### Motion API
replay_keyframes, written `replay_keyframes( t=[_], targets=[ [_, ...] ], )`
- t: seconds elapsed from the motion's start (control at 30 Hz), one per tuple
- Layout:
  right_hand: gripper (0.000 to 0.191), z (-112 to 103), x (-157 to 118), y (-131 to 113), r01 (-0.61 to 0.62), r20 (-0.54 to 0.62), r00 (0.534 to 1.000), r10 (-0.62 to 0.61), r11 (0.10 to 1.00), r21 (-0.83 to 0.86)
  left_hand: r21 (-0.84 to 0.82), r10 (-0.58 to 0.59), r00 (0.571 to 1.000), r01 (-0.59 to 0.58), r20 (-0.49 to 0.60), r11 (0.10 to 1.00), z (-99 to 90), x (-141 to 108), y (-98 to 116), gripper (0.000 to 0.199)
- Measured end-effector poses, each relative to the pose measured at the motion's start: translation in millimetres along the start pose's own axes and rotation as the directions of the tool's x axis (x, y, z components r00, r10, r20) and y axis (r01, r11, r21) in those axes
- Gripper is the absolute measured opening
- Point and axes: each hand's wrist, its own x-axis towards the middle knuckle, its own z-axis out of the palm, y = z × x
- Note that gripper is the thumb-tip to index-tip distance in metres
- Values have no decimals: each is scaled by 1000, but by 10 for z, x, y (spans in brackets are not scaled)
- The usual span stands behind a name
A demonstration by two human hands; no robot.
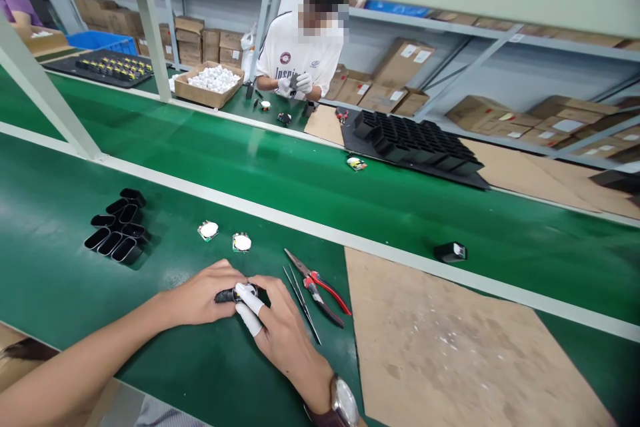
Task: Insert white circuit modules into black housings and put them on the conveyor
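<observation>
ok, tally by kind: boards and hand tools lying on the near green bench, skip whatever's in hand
White-topped boards: 2
Red-handled pliers: 1
Tweezers: 1
Total: 4

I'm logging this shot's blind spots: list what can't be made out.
All in the head view:
Held black piece: underside, hidden by the left hand and right hand.
Wristwatch: dial markings, too small.
Co-worker's dark piece: too small, partly covered by gloves.
Purple sleeve: its wearer, cut off by the left edge.
</observation>
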Motion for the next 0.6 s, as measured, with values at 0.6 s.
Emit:
replay_keyframes(
  t=[0.6],
  targets=[
    [43, 14, -40, 37, -1, -92, 996, 10, 995, 99, 47, 20, 996, -16, -87, 999, 82, -30, -70, 34]
  ],
)
